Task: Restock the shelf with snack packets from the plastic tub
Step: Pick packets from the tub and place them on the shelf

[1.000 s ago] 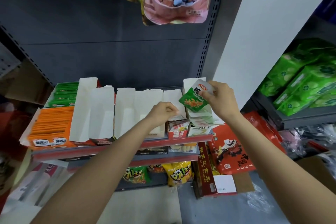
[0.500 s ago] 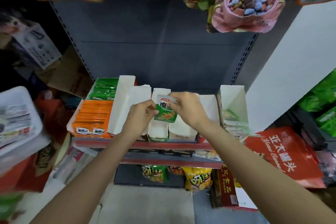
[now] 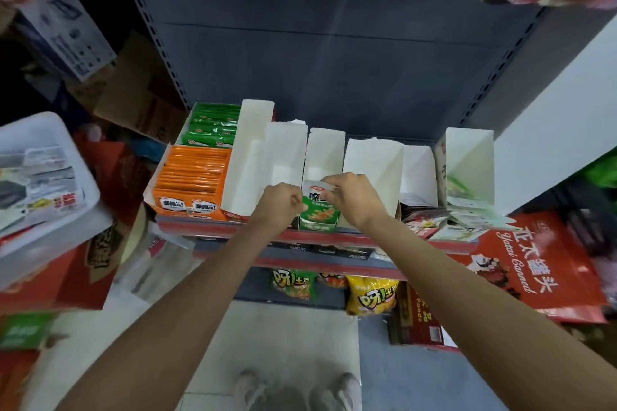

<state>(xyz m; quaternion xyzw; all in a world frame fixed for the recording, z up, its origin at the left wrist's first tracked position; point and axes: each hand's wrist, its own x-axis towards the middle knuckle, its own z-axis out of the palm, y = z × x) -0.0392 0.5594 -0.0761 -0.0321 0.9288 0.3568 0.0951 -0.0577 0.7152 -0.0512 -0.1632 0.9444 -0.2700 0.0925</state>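
Pale grey shoes [image 3: 293,389] show nearest, blurred, on a light tiled floor. Above them I see glossy yellow and green crisp bags [image 3: 370,297] on the lower tier. At the red shelf edge [image 3: 360,238], my left hand [image 3: 278,208] is curled, its fingers pinching the left side of a crinkled green snack packet [image 3: 319,210]; my right hand [image 3: 350,198] grips its white top. The packet stands upright at the front of a white cardboard display box [image 3: 325,153]. Left sits the translucent plastic tub [image 3: 63,210], packets inside. Farther back, flat orange sachets [image 3: 190,177], then the grey metal back panel [image 3: 334,53].
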